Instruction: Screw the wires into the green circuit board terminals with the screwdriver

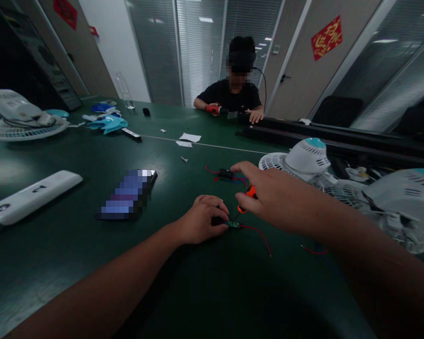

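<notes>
My left hand (203, 217) rests on the green table (74, 155), fingers curled down over a small green circuit board (233, 224) with red wires (259, 235) trailing right. My right hand (268, 195) hovers just above and to the right, closed around an orange-handled tool (249, 195) whose tip points down toward the board. A small black part with red and blue wires (228, 175) lies just beyond my hands.
A phone (127, 194) and a long white housing (28, 195) lie left. White fan parts (305, 160) crowd the right, another fan (21, 120) and blue blades (108, 123) far left. A person (235, 92) sits across the table, hands on a tool. Paper scraps (190, 138) lie mid-table.
</notes>
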`<state>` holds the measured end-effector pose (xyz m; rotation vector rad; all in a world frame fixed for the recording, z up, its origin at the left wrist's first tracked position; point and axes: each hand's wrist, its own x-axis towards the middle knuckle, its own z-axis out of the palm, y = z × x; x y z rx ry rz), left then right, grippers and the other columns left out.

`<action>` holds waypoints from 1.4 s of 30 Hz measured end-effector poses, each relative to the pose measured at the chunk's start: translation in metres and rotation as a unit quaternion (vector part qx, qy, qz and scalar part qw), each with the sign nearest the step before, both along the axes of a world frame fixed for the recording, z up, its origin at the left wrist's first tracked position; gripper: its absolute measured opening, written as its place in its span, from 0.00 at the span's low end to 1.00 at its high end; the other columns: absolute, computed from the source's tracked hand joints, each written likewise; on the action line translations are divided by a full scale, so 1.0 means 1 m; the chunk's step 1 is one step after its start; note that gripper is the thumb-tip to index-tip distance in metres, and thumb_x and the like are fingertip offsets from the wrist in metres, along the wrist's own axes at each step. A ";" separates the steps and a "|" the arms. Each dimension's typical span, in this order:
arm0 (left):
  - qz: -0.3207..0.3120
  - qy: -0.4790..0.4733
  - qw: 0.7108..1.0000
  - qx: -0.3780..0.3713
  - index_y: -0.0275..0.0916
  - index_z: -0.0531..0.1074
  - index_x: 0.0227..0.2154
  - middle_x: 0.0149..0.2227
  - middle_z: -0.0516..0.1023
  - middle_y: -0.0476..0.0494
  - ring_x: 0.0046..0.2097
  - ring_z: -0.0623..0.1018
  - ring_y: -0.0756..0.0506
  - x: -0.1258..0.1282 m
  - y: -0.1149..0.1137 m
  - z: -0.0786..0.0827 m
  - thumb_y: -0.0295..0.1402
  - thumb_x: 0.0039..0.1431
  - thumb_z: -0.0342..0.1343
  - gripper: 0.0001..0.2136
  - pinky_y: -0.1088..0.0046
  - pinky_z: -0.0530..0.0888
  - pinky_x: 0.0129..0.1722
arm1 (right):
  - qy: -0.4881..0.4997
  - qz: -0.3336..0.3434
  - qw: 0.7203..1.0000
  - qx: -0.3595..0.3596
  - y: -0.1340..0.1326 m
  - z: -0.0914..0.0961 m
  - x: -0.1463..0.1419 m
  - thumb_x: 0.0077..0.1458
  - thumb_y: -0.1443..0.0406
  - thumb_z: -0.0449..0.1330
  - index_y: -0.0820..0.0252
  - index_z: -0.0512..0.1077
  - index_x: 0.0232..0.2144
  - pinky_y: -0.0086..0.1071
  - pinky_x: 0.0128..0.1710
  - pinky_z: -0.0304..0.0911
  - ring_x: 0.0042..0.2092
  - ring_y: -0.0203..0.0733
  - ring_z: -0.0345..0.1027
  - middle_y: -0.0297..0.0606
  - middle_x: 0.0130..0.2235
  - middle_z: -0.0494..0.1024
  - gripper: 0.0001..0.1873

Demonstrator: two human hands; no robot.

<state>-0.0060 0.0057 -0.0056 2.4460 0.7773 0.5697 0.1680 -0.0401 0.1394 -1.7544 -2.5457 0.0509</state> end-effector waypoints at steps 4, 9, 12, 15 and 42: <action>0.000 -0.001 1.000 0.004 0.43 0.78 0.34 0.44 0.77 0.47 0.51 0.72 0.41 0.000 0.001 -0.001 0.35 0.53 0.60 0.06 0.55 0.59 0.57 | 0.001 0.000 1.000 -0.002 0.000 0.001 -0.001 0.57 0.62 0.54 0.67 0.63 0.58 0.39 0.33 0.61 0.38 0.55 0.75 0.52 0.39 0.81 0.28; 0.001 0.001 1.000 -0.001 0.42 0.78 0.34 0.44 0.77 0.47 0.52 0.72 0.41 0.000 0.000 0.001 0.34 0.53 0.61 0.06 0.55 0.59 0.57 | -0.001 0.003 1.000 0.000 0.000 0.001 -0.001 0.57 0.62 0.53 0.66 0.62 0.58 0.38 0.33 0.61 0.38 0.54 0.75 0.51 0.39 0.81 0.28; 0.005 0.003 1.000 0.001 0.43 0.78 0.34 0.45 0.77 0.47 0.52 0.72 0.41 0.000 0.000 0.001 0.34 0.52 0.61 0.06 0.55 0.59 0.57 | -0.008 0.001 1.000 0.005 -0.001 0.000 0.001 0.57 0.61 0.53 0.65 0.63 0.58 0.38 0.32 0.61 0.36 0.53 0.75 0.50 0.38 0.81 0.28; 0.003 0.004 1.000 0.009 0.44 0.78 0.35 0.46 0.77 0.47 0.53 0.71 0.40 0.000 0.000 -0.001 0.35 0.53 0.60 0.07 0.55 0.58 0.57 | -0.025 -0.006 1.000 0.010 -0.002 0.000 0.002 0.56 0.56 0.54 0.63 0.64 0.57 0.39 0.29 0.60 0.34 0.56 0.75 0.50 0.36 0.82 0.30; -0.001 -0.002 1.000 -0.002 0.43 0.78 0.35 0.45 0.77 0.47 0.52 0.72 0.41 0.000 0.000 0.002 0.34 0.53 0.61 0.07 0.55 0.58 0.57 | -0.033 0.005 0.999 -0.007 -0.001 0.004 -0.003 0.58 0.60 0.50 0.63 0.64 0.58 0.37 0.29 0.58 0.33 0.52 0.75 0.47 0.34 0.82 0.26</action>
